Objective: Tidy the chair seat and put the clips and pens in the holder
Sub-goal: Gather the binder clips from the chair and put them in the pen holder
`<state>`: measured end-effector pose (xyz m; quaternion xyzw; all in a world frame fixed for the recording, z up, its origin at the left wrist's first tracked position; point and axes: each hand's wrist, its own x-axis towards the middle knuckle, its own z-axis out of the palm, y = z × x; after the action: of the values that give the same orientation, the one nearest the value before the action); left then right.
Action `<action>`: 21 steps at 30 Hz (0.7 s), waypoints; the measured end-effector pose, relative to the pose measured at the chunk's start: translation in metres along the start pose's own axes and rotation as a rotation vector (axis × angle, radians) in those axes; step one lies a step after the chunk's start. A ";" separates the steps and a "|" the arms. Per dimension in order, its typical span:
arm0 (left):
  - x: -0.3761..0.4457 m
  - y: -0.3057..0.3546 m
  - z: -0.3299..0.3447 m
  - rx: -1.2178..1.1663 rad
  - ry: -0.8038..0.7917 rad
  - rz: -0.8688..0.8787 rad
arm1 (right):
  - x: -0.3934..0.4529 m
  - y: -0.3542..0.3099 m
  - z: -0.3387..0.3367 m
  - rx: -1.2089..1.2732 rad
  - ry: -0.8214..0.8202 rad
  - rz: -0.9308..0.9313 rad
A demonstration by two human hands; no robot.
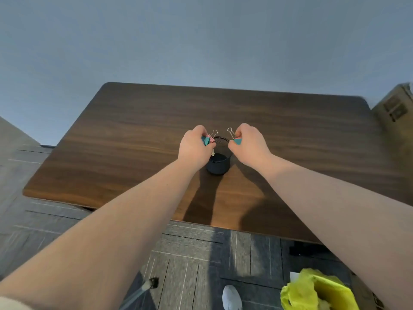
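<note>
Clips point(207, 139) like these are small, light and hard, with stiff metal loops and a springy body. They will not break if dropped, but they are slick and easy to lose, so pinching the coloured body is the best way to hold one.

From the head camera, the holder point(219, 162) is a dark mesh cup standing upright on the brown bench point(134, 139), near the middle. Both hands are right above its rim.

The left hand point(194, 149) is over the left side of the holder. Its fingers are pinched together on teal and pink clips, with a wire loop poking up toward the holder's middle. Something small and pale hangs under this hand, but I cannot tell what it is.

The right hand point(249, 144) is over the right side of the holder. Its fingers are pinched tight on a teal clip point(237, 141), and that loop sticks up too.

I think letting go now would drop the clips into the holder.
</note>
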<state>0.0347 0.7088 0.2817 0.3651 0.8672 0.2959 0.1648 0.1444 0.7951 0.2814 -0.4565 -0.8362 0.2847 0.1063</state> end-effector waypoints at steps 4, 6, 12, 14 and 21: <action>0.016 0.000 0.016 -0.034 -0.005 -0.040 | 0.020 0.002 0.011 0.048 -0.049 0.000; 0.021 -0.003 0.022 -0.046 -0.015 -0.048 | 0.028 0.002 0.019 0.061 -0.078 -0.007; 0.030 -0.011 0.030 -0.015 -0.076 -0.047 | 0.042 0.001 0.034 0.081 -0.145 0.005; 0.032 -0.012 0.031 -0.001 -0.094 -0.057 | 0.044 0.000 0.037 0.081 -0.155 0.003; 0.034 -0.015 0.033 0.051 -0.142 -0.065 | 0.045 0.000 0.049 0.039 -0.184 0.031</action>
<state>0.0197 0.7383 0.2440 0.3609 0.8720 0.2415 0.2258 0.0974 0.8140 0.2383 -0.4392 -0.8296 0.3431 0.0333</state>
